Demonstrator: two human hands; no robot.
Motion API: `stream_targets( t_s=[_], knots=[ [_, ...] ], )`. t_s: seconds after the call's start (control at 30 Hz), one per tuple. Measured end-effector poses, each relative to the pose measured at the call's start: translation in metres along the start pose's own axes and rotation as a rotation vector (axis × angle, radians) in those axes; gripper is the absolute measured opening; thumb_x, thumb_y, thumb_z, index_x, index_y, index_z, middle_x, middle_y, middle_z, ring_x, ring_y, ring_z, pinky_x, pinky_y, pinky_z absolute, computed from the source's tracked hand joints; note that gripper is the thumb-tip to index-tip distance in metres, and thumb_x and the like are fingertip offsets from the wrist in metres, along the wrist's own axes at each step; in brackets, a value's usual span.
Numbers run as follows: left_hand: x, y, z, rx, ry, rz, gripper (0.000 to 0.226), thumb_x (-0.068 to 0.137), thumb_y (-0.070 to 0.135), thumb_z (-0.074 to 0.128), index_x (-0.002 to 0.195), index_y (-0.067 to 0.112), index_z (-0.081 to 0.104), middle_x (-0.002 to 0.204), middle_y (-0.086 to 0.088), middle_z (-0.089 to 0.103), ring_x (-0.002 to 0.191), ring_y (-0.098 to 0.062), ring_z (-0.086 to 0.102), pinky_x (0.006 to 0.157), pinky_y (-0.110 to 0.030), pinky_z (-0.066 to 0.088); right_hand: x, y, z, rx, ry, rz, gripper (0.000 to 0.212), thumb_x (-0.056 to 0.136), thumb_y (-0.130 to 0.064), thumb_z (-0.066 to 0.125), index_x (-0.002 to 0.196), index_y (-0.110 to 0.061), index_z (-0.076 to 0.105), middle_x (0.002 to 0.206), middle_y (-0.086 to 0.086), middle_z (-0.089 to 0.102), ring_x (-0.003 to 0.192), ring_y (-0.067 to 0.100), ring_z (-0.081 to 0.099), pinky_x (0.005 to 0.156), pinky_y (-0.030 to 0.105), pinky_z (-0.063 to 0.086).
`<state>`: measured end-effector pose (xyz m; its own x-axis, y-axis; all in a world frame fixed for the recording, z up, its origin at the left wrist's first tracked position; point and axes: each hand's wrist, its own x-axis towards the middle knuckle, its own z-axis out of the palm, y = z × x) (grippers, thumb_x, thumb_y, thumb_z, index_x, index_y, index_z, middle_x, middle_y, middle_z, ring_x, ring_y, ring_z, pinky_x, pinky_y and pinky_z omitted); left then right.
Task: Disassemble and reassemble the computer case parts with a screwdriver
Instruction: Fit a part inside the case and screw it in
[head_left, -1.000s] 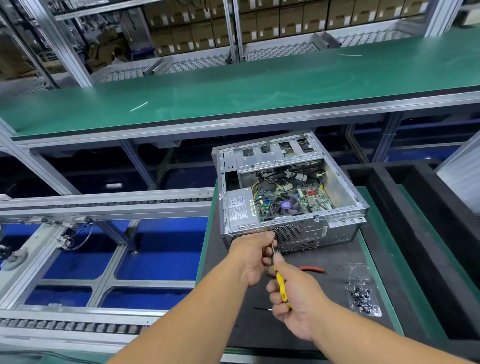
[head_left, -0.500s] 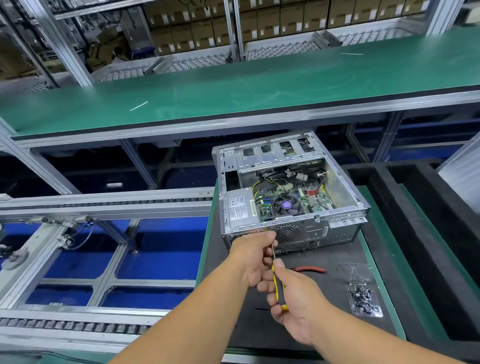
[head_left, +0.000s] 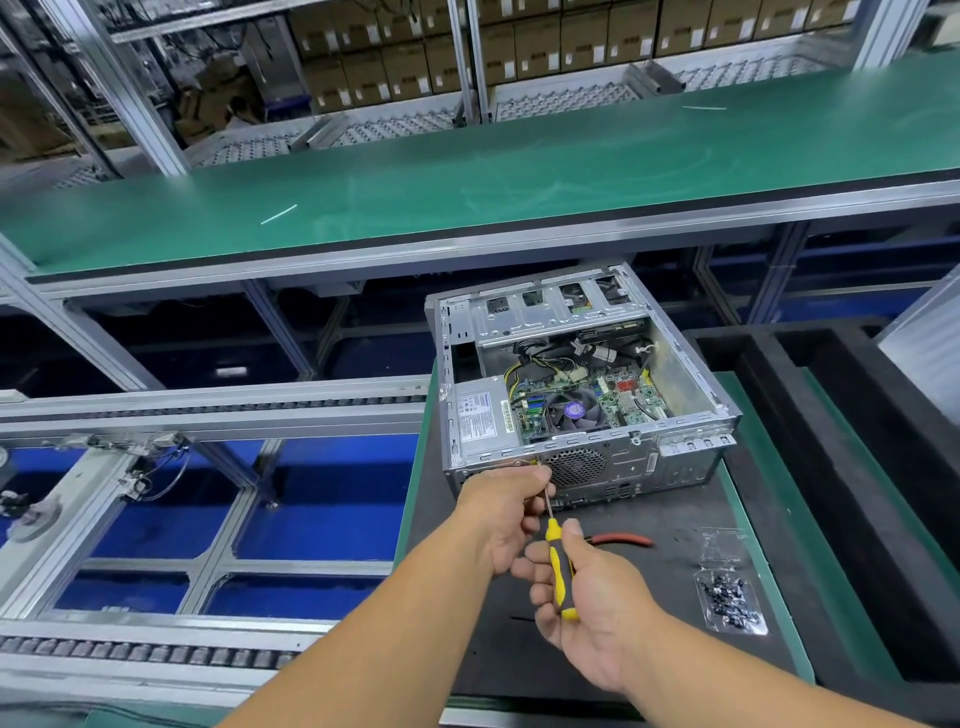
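Yellow-handled screwdriver (head_left: 560, 564), grasped by the right hand (head_left: 587, 618), points toward 12 o'clock at the case (head_left: 582, 395) rear edge, where the nearer left hand (head_left: 506, 512) pinches its shaft beside the screw.

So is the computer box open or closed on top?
Open. The computer case has no cover on top, so the fan, wires and green board inside show.

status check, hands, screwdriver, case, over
Right hand grips screwdriver handle; left hand pinches its shaft. Tip at rear edge of open case. Red pliers and screw bag lie right, clear of the work.
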<state>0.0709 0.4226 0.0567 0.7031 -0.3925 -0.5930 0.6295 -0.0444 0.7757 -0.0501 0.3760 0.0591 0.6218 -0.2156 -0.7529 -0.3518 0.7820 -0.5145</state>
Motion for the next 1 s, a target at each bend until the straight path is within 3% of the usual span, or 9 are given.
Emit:
stream_targets(
  t_s=[0.1, 0.2, 0.27, 0.37, 0.47, 0.63, 0.7, 0.83, 1.0],
  knots=[
    [0.001, 0.000, 0.002, 0.013, 0.020, 0.008, 0.014, 0.094, 0.007, 0.067, 0.081, 0.009, 0.069, 0.067, -0.004, 0.064, 0.050, -0.008, 0.043, 0.044, -0.020, 0.029, 0.000, -0.002, 0.000, 0.012, 0.007, 0.028, 0.055, 0.098, -0.059, 0.059, 0.106, -0.006, 0.073, 0.070, 0.010, 0.066, 0.048, 0.014, 0.043, 0.041, 0.021, 0.031],
    [0.001, 0.001, 0.005, 0.036, 0.043, 0.019, 0.018, 0.093, 0.004, 0.067, 0.076, 0.010, 0.068, 0.065, -0.004, 0.063, 0.048, -0.008, 0.042, 0.044, -0.020, 0.029, 0.001, -0.002, -0.001, -0.006, 0.021, -0.004, 0.034, 0.091, -0.041, 0.078, 0.105, -0.012, 0.067, 0.063, 0.005, 0.059, 0.047, 0.011, 0.041, 0.040, 0.020, 0.030],
    [-0.001, 0.001, 0.004, 0.063, 0.033, 0.019, 0.013, 0.093, 0.010, 0.069, 0.081, 0.010, 0.070, 0.066, -0.003, 0.063, 0.049, -0.008, 0.043, 0.046, -0.021, 0.030, 0.001, -0.002, 0.000, 0.013, 0.028, -0.016, 0.029, 0.096, -0.036, 0.072, 0.102, -0.008, 0.065, 0.070, 0.008, 0.069, 0.047, 0.011, 0.046, 0.040, 0.021, 0.035],
    [-0.009, -0.001, -0.003, 0.130, -0.009, -0.026, 0.022, 0.100, 0.027, 0.064, 0.090, 0.011, 0.075, 0.062, 0.002, 0.053, 0.050, -0.009, 0.035, 0.046, -0.022, 0.027, 0.000, -0.002, 0.001, 0.077, 0.019, 0.035, 0.047, 0.104, -0.046, 0.056, 0.096, -0.001, 0.067, 0.081, 0.018, 0.076, 0.047, 0.014, 0.052, 0.042, 0.023, 0.041],
    [-0.023, -0.006, -0.013, 0.132, -0.084, -0.074, 0.032, 0.101, 0.032, 0.060, 0.098, 0.004, 0.076, 0.060, 0.002, 0.041, 0.052, -0.011, 0.030, 0.047, -0.023, 0.025, -0.001, -0.005, 0.001, 0.109, 0.020, 0.076, 0.052, 0.106, -0.050, 0.048, 0.088, -0.005, 0.065, 0.069, 0.014, 0.069, 0.045, 0.013, 0.042, 0.039, 0.021, 0.031],
    [-0.045, -0.020, -0.022, 0.310, -0.292, -0.110, 0.020, 0.099, 0.027, 0.061, 0.087, 0.014, 0.069, 0.059, -0.001, 0.051, 0.051, -0.013, 0.046, 0.053, -0.027, 0.029, -0.002, -0.009, 0.000, 0.188, 0.034, 0.133, 0.043, 0.107, -0.047, 0.046, 0.085, -0.013, 0.061, 0.058, 0.007, 0.048, 0.042, 0.011, 0.035, 0.036, 0.016, 0.021],
    [-0.048, -0.022, -0.021, 0.333, -0.277, -0.089, 0.016, 0.099, 0.022, 0.062, 0.094, 0.013, 0.074, 0.059, -0.001, 0.053, 0.052, -0.012, 0.047, 0.051, -0.025, 0.030, -0.003, -0.010, 0.000, 0.225, 0.055, 0.140, 0.038, 0.105, -0.045, 0.045, 0.088, -0.014, 0.060, 0.058, 0.006, 0.046, 0.042, 0.013, 0.035, 0.037, 0.016, 0.023],
    [-0.048, -0.022, -0.012, 0.393, -0.188, -0.060, 0.028, 0.091, 0.031, 0.074, 0.069, 0.019, 0.062, 0.057, -0.001, 0.055, 0.046, -0.012, 0.044, 0.047, -0.021, 0.034, -0.001, -0.010, 0.000, 0.209, 0.083, 0.156, 0.052, 0.101, -0.055, 0.049, 0.080, -0.010, 0.065, 0.056, 0.005, 0.045, 0.042, 0.012, 0.033, 0.037, 0.016, 0.022],
    [-0.048, -0.025, -0.003, 0.450, -0.042, -0.002, 0.041, 0.077, 0.044, 0.085, 0.061, 0.021, 0.055, 0.051, 0.000, 0.056, 0.039, -0.013, 0.043, 0.042, -0.018, 0.037, -0.001, -0.010, 0.006, 0.187, 0.098, 0.149, 0.060, 0.100, -0.065, 0.044, 0.079, -0.015, 0.068, 0.053, 0.001, 0.049, 0.039, 0.011, 0.035, 0.040, 0.014, 0.023]
  ],
)
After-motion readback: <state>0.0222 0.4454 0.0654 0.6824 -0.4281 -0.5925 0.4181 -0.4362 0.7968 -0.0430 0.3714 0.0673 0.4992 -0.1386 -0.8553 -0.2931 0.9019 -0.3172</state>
